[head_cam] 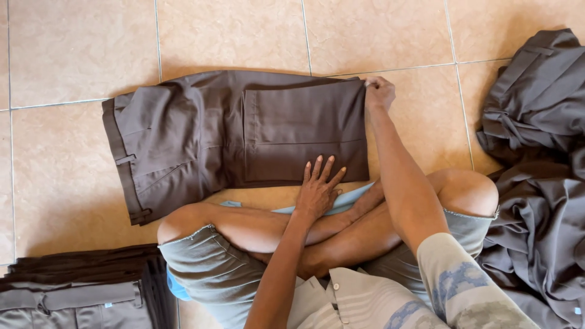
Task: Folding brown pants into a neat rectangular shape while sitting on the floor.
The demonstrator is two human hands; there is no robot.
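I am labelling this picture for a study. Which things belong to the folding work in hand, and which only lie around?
In hand:
- brown trousers, folded over on the floor
- left hand, flat on their near edge
- right hand, grip on the far corner of the fold

Lying about:
- stack of folded trousers, lower left
- heap of unfolded dark garments, right

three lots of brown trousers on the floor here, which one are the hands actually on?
The folded trousers laid flat on the tiles in the middle: left hand presses their near edge, right hand grips their far corner. The neat stack and the loose heap lie untouched.
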